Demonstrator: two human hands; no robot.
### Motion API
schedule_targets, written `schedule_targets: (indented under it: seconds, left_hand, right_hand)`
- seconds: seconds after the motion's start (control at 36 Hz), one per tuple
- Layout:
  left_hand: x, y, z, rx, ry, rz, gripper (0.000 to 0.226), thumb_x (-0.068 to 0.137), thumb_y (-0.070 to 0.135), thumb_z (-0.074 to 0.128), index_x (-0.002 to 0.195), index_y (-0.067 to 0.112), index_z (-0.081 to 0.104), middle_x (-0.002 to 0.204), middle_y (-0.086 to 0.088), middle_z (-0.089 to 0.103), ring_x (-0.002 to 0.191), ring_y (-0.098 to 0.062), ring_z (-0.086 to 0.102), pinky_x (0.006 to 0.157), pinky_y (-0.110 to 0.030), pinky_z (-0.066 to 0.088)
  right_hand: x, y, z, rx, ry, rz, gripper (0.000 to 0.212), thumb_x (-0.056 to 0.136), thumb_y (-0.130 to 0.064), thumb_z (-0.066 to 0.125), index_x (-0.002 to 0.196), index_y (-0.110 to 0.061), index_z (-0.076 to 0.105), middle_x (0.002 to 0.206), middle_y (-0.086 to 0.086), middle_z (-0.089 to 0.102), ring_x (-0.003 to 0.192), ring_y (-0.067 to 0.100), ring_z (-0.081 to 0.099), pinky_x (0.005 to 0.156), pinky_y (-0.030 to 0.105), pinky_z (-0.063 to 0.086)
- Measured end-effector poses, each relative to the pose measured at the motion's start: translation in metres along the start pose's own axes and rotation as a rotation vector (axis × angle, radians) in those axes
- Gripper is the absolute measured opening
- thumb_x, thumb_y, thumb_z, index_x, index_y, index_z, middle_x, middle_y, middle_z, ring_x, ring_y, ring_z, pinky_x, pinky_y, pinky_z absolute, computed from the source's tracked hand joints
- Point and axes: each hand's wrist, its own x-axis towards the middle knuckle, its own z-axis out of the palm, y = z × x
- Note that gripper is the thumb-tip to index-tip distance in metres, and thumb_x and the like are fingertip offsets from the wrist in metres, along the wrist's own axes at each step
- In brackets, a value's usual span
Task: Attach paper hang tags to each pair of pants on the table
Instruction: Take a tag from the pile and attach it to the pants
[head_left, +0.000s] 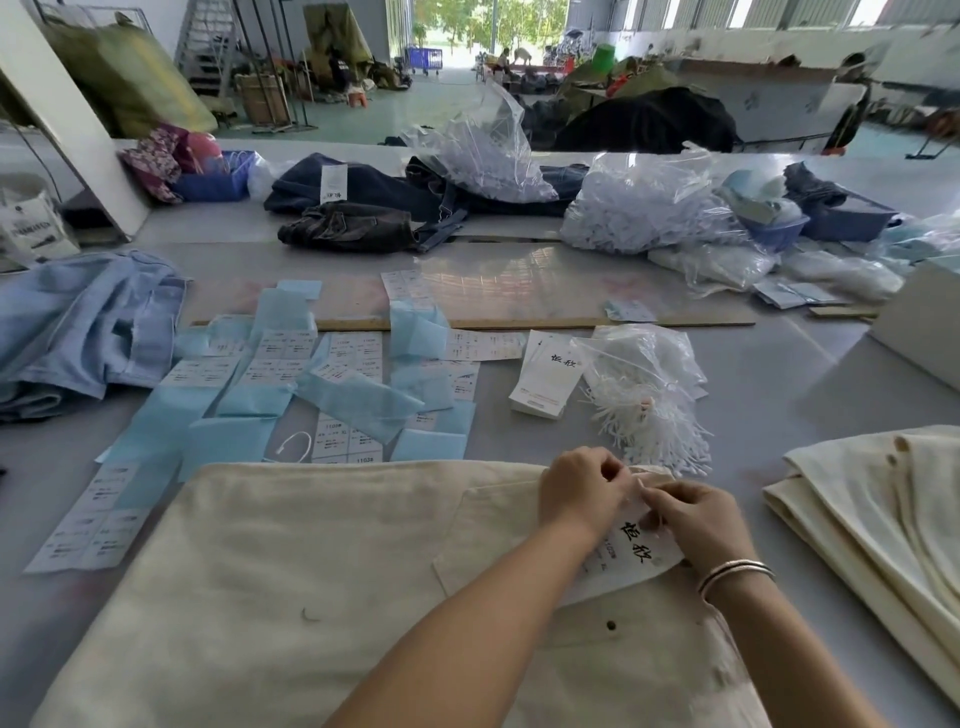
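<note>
At the left of the frame lay folded light-blue denim pants (78, 332), and right of them pale-blue and white printed label sheets (322, 384) were spread over the grey table (779, 374). In the lower centre, on the cream fabric pants (291, 582), your left hand (582, 493) had its fingers curled, pinching something small I could not make out. Just beside it your right hand (698, 519) pinched the top of the white paper hang tag (623, 561).

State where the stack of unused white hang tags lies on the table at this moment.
In the head view the stack of hang tags lies right of centre, between the blue label sheets and the open bag of white tag loops, beyond both hands.
</note>
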Motion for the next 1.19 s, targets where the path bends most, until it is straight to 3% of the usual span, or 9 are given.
schedule_targets:
  seconds: [0.06,0.17,0.25,0.39,0.61,0.69,0.86,1.0,1.19]
  left_hand:
    - [-0.003,-0.002,-0.001,-0.103,0.015,-0.005,0.019,0.087,0.033,0.062,0.087,0.015,0.07,0.091,-0.003,0.071,0.087,-0.021,0.063,0.076,-0.032,0.049]
    - [-0.012,-0.01,0.001,-0.164,0.044,0.066,0.018,0.087,0.028,0.065,0.085,0.011,0.07,0.087,-0.005,0.069,0.084,-0.022,0.062,0.078,-0.037,0.049]
    - [-0.014,-0.013,0.003,-0.166,0.05,0.069,0.016,0.086,0.03,0.066,0.085,0.014,0.07,0.087,-0.004,0.07,0.084,-0.022,0.063,0.079,-0.035,0.049]
    - [-0.004,-0.012,0.0,-0.269,-0.069,-0.079,0.021,0.093,0.032,0.059,0.107,0.018,0.065,0.101,-0.004,0.071,0.096,-0.021,0.064,0.088,-0.032,0.05]
    - [0.012,-0.01,-0.009,-0.408,-0.306,-0.236,0.023,0.095,0.01,0.052,0.108,0.01,0.07,0.103,-0.011,0.071,0.089,-0.014,0.063,0.086,-0.024,0.054]
    - [0.014,-0.008,-0.011,-0.424,-0.355,-0.252,0.021,0.095,0.01,0.054,0.108,0.008,0.07,0.111,-0.014,0.069,0.1,-0.021,0.064,0.092,-0.031,0.053]
    - [0.013,-0.015,-0.012,-0.319,-0.336,-0.159,0.018,0.092,0.018,0.061,0.106,0.015,0.071,0.107,-0.006,0.071,0.103,-0.019,0.063,0.094,-0.031,0.049]
    - [0.011,-0.018,-0.015,-0.41,-0.376,-0.158,0.015,0.091,0.017,0.063,0.104,0.017,0.071,0.098,-0.006,0.071,0.098,-0.019,0.065,0.09,-0.029,0.051]
    - [0.01,-0.023,-0.012,-0.4,-0.303,-0.137,0.01,0.088,0.02,0.067,0.096,0.016,0.072,0.089,0.001,0.07,0.084,-0.009,0.062,0.083,-0.021,0.049]
  right_hand:
    - [0.005,-0.002,0.005,-0.046,0.024,0.006,0.025,0.082,-0.018,0.069,0.057,-0.018,0.069,0.049,-0.002,0.066,0.055,0.017,0.055,0.061,0.036,0.049]
    - [0.01,-0.007,0.014,-0.084,0.074,-0.003,0.029,0.08,-0.017,0.067,0.052,-0.026,0.066,0.05,-0.004,0.065,0.064,0.017,0.061,0.069,0.033,0.051]
    - [0.009,-0.002,0.022,-0.022,0.169,-0.015,0.022,0.079,-0.014,0.067,0.06,-0.025,0.068,0.061,-0.001,0.065,0.069,0.02,0.062,0.063,0.029,0.044]
    - [0.001,0.004,0.031,0.1,0.246,-0.048,0.014,0.081,-0.021,0.069,0.068,-0.026,0.07,0.056,-0.02,0.061,0.058,-0.006,0.054,0.053,0.015,0.036]
    - [-0.004,0.005,0.037,0.046,0.27,-0.097,0.028,0.081,-0.018,0.066,0.061,-0.038,0.061,0.063,-0.011,0.065,0.06,0.002,0.056,0.052,0.021,0.038]
    - [-0.006,0.006,0.039,0.061,0.301,-0.14,0.032,0.082,-0.017,0.067,0.063,-0.043,0.061,0.065,-0.009,0.064,0.062,0.007,0.058,0.053,0.023,0.04]
    - [-0.006,0.009,0.041,0.097,0.306,-0.18,0.035,0.081,-0.015,0.068,0.062,-0.045,0.061,0.067,-0.009,0.066,0.066,0.013,0.061,0.062,0.027,0.044]
    - [-0.002,0.013,0.042,0.116,0.324,-0.194,0.034,0.081,-0.014,0.068,0.064,-0.043,0.062,0.067,-0.008,0.066,0.065,0.012,0.059,0.057,0.017,0.042]
    - [-0.002,0.016,0.042,0.085,0.31,-0.21,0.023,0.082,-0.013,0.067,0.073,-0.034,0.066,0.069,-0.006,0.064,0.065,0.012,0.058,0.063,0.027,0.041]
